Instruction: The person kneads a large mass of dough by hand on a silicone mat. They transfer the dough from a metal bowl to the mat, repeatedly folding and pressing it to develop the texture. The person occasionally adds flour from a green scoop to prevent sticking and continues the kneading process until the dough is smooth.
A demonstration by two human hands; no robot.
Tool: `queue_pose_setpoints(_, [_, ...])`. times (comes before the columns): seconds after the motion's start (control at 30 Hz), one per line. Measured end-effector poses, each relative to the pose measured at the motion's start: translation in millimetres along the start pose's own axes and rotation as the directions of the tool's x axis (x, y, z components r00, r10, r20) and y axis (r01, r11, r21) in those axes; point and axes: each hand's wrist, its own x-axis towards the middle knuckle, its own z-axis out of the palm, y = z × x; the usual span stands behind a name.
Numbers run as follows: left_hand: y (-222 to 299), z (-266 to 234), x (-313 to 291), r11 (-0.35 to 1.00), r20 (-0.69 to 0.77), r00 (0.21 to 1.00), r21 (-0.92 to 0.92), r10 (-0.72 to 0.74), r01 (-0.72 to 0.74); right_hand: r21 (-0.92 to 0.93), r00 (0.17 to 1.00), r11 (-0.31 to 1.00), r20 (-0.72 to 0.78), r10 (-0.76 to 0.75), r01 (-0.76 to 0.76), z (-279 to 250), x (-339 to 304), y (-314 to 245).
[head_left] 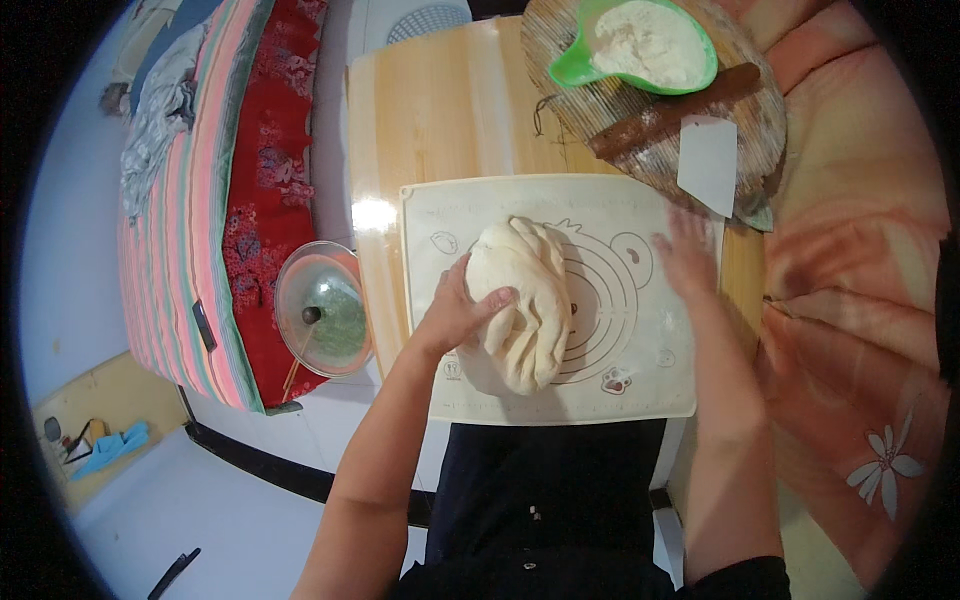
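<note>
A large pale lump of dough (522, 300), folded and creased on its right side, lies on a cream kneading mat (655, 385) printed with a bear and rings. My left hand (470, 308) grips the dough's left side, thumb over the top and fingers partly hidden behind it. Over the right part of the mat, apart from the dough, my right hand (688, 255) is slightly blurred, its fingers stretched out and holding nothing visible. Just beyond its fingertips, a white flat dough scraper (708, 165) rests on the round slatted board (560, 60).
A green scoop (570, 66) of flour and a brown rolling pin (675, 110) lie on the board. The wooden table (430, 115) carries the mat. Left stands a lidded bowl (335, 335) by a red-edged, striped bed (180, 260). Orange cloth (850, 330) covers the right side.
</note>
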Motion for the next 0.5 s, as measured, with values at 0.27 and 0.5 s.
queue_pose_setpoints(0.27, [44.6, 2.3, -2.3, 0.98, 0.013, 0.98, -0.014, -0.198, 0.198, 0.255, 0.927, 0.947, -0.269, 0.262, -0.194, 3.3, 7.6, 48.5])
queue_pose_setpoints(0.5, [11.4, 17.7, -7.5, 0.995, -0.221, 0.971, 0.028, -0.091, 0.1, 0.649, 0.727, 0.737, -0.413, 0.549, -0.189, -4.9, 48.9, 101.8])
